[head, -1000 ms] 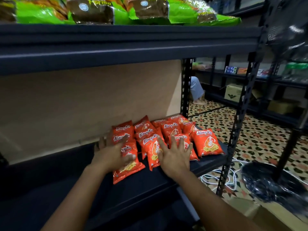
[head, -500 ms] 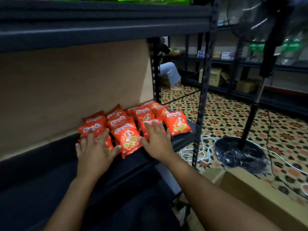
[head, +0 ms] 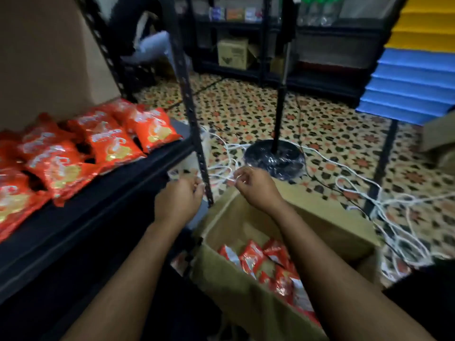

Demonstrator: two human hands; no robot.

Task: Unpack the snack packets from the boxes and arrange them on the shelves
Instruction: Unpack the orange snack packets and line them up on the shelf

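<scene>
Head view: glossy, crinkled orange-red snack packets (head: 108,146) lie along the front edge of the dark metal shelf (head: 81,217); more fill the open brown cardboard box (head: 246,299) on the floor. Their print is too blurred to read. Left hand (head: 178,201) and right hand (head: 254,187) hover above the box, fingers loosely curled, holding nothing.

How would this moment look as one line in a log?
left hand: empty | right hand: empty, above open box | packets left in box | others on shelf
</scene>
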